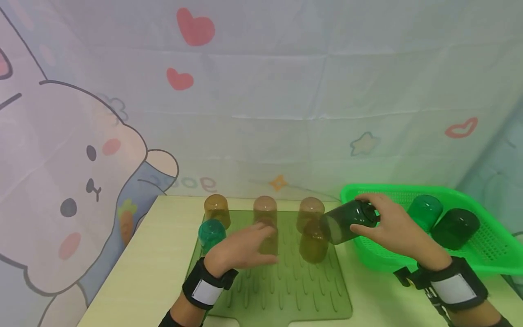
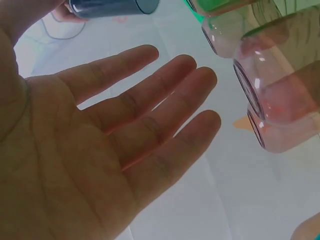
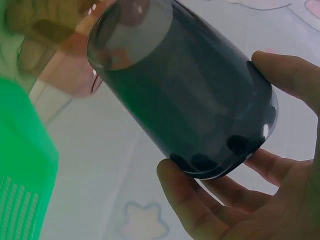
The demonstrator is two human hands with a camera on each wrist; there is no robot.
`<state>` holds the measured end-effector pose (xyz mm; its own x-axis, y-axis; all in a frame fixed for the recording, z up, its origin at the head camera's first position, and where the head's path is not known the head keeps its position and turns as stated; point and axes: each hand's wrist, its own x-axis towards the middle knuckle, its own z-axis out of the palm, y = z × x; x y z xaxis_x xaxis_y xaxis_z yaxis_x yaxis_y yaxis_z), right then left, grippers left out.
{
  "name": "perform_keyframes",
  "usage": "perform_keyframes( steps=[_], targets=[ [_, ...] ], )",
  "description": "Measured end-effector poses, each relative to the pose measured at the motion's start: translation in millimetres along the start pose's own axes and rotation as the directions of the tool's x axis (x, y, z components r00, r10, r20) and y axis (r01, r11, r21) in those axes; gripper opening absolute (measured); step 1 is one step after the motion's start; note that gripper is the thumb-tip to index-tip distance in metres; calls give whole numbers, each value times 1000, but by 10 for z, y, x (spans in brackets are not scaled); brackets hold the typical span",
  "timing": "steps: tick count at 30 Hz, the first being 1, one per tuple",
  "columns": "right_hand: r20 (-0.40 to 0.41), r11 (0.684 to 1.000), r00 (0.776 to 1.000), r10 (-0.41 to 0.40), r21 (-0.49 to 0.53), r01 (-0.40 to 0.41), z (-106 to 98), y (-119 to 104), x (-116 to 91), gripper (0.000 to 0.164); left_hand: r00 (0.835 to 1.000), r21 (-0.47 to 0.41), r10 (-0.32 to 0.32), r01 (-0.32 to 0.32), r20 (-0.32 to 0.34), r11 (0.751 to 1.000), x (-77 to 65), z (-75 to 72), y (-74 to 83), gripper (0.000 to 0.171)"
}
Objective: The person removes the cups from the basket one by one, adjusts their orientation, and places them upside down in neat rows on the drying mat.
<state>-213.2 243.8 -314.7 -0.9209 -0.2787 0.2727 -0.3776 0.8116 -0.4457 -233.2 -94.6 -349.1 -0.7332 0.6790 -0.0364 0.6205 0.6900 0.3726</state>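
Note:
My right hand [image 1: 392, 227] grips a dark grey tumbler [image 1: 341, 222] by its base end, with the mouth tipped toward the left. In the right wrist view, the fingers and thumb close round the base of this tumbler [image 3: 195, 95]. My left hand [image 1: 241, 250] is spread over the left-middle part of a green drying mat [image 1: 294, 293], palm and straight fingers bare in the left wrist view. Beside it, a teal tumbler [image 1: 211, 234] stands upside down. A pinkish tumbler [image 1: 265, 209] stands behind its fingers, and another is partly hidden by them.
An amber tumbler [image 1: 216, 209] stands at the mat's back left. A pinkish tumbler [image 1: 311, 211] and an amber tumbler [image 1: 313, 247] stand at its right side. A green basket [image 1: 496, 247] on the right holds a green tumbler [image 1: 426, 211] and a dark tumbler [image 1: 456, 227].

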Motion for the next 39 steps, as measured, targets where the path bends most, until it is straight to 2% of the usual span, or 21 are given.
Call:
perform_keyframes(
  steps=[10,16,22,26,33,39],
  targets=[
    [7,977,1000,-17,213,15,357,-208,-14,61,1000,50,-1,1,-7,999,121,25,76,74],
    [5,958,999,-49,284,45,527,-302,8,59,1000,59,-1,3,-22,998,174,37,127,85],
    [41,945,995,-91,320,73,668,-428,-7,58,1000,74,12,-10,-26,997,224,64,152,88],
    [52,929,994,-95,364,69,724,-485,-26,59,999,67,20,-18,-30,998,234,78,141,88],
    [31,886,993,-113,456,86,830,-456,-32,59,997,63,59,-56,-45,996,243,85,124,86],
    [28,852,993,-115,516,84,876,-442,-36,58,994,11,102,-101,-36,995,247,85,131,72]
  ],
)
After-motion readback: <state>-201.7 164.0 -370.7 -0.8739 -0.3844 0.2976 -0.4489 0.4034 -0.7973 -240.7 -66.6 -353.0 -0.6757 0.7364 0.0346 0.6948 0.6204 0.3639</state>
